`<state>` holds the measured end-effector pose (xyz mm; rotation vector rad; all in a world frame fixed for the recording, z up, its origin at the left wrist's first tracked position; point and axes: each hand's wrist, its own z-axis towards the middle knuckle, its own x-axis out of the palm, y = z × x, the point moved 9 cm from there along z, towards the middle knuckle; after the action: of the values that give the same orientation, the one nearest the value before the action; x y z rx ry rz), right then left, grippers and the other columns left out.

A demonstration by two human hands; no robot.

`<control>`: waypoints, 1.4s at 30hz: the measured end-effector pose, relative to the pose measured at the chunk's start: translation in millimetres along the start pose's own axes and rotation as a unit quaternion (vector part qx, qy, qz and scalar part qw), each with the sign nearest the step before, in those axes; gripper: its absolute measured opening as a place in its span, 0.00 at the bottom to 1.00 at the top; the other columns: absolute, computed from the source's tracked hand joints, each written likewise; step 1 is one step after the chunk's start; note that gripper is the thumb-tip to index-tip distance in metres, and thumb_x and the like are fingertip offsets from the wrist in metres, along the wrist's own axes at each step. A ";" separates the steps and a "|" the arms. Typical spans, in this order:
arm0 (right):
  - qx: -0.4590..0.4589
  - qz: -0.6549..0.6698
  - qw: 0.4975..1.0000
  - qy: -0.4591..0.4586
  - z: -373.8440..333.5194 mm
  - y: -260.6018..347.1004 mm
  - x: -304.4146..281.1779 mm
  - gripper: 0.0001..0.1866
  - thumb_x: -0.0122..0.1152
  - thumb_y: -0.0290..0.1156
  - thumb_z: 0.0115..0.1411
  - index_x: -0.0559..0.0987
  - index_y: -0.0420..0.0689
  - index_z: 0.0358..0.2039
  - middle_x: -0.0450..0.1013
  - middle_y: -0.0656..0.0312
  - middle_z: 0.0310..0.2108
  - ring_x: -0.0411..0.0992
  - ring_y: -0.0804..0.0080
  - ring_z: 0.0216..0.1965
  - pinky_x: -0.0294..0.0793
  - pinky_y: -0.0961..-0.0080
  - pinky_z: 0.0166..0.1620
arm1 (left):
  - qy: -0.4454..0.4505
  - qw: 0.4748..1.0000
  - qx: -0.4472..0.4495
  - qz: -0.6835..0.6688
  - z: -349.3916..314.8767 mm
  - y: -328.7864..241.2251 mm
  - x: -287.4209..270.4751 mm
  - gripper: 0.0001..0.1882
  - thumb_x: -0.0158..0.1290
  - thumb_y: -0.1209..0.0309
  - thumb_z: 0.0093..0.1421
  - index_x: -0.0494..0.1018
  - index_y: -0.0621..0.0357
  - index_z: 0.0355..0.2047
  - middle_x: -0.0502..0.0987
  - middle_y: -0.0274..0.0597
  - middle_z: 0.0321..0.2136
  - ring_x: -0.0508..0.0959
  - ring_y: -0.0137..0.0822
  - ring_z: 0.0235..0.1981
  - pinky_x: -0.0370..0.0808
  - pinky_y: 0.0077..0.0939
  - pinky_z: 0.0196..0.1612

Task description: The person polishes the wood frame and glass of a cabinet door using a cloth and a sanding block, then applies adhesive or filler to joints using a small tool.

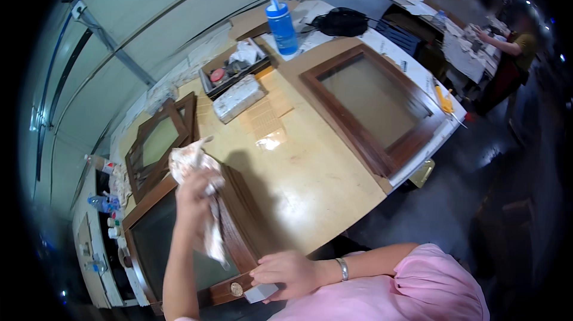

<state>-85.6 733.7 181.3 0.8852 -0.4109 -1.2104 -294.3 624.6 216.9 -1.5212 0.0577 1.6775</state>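
Note:
My left hand [196, 197] is closed on a crumpled whitish rag [190, 159], which hangs down over the wooden border of a brown framed glass panel [156, 243]. This panel lies on top of a stack of similar frames at the near left of the table. By the panel's near right corner, my right hand [291, 270] grips a small light-grey block [261, 293], its fingers curled and partly blurred. A pale round spot [236, 289] shows on the wood beside the block.
Another framed panel [376, 100] lies at the table's right. Smaller frames [158, 136] lean at the left. Behind are a box of odds and ends [230, 73], a wrapped block [239, 99] and a blue bottle [282, 27]. A co-worker [513, 46] stands far right.

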 end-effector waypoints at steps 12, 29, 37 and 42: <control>0.123 0.069 0.984 -0.113 37.6 -1.1 -41.2 0.17 0.72 0.36 0.57 0.77 0.42 0.41 0.78 0.57 0.29 0.77 0.68 0.29 0.74 0.73 0.34 | -0.049 0.999 0.006 -0.002 -84.1 -91.1 -58.5 0.26 0.60 0.75 0.42 0.78 0.64 0.46 0.79 0.49 0.47 0.74 0.52 0.53 0.69 0.44 0.58; -0.063 -0.184 0.981 -0.013 110.1 22.2 14.9 0.27 0.71 0.42 0.46 0.77 0.41 0.44 0.69 0.45 0.49 0.62 0.45 0.60 0.63 0.49 0.58 | -0.299 0.930 -0.145 -0.156 -223.9 -50.4 -115.5 0.31 0.56 0.74 0.56 0.63 0.60 0.60 0.71 0.47 0.51 0.74 0.41 0.46 0.74 0.33 0.48; 0.006 -0.257 0.966 0.007 135.9 -98.7 19.1 0.20 0.69 0.40 0.46 0.82 0.45 0.40 0.66 0.48 0.57 0.59 0.50 0.62 0.51 0.48 0.65 | -0.431 0.838 -0.249 -0.225 -255.7 -11.6 -77.0 0.20 0.52 0.68 0.62 0.68 0.70 0.50 0.73 0.53 0.44 0.77 0.44 0.41 0.76 0.35 0.44; 0.101 -0.349 0.916 -0.168 224.7 -179.3 -61.5 0.14 0.62 0.32 0.50 0.83 0.40 0.37 0.71 0.51 0.45 0.63 0.54 0.54 0.63 0.57 0.57 | -0.423 0.825 -0.278 -0.251 -252.2 -3.5 -76.2 0.22 0.53 0.70 0.57 0.68 0.71 0.50 0.74 0.52 0.43 0.76 0.43 0.41 0.75 0.34 0.44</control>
<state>-376.7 693.1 191.0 1.0451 -0.5215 -2.0254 -99.1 447.6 216.8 -0.8813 -1.2870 1.8331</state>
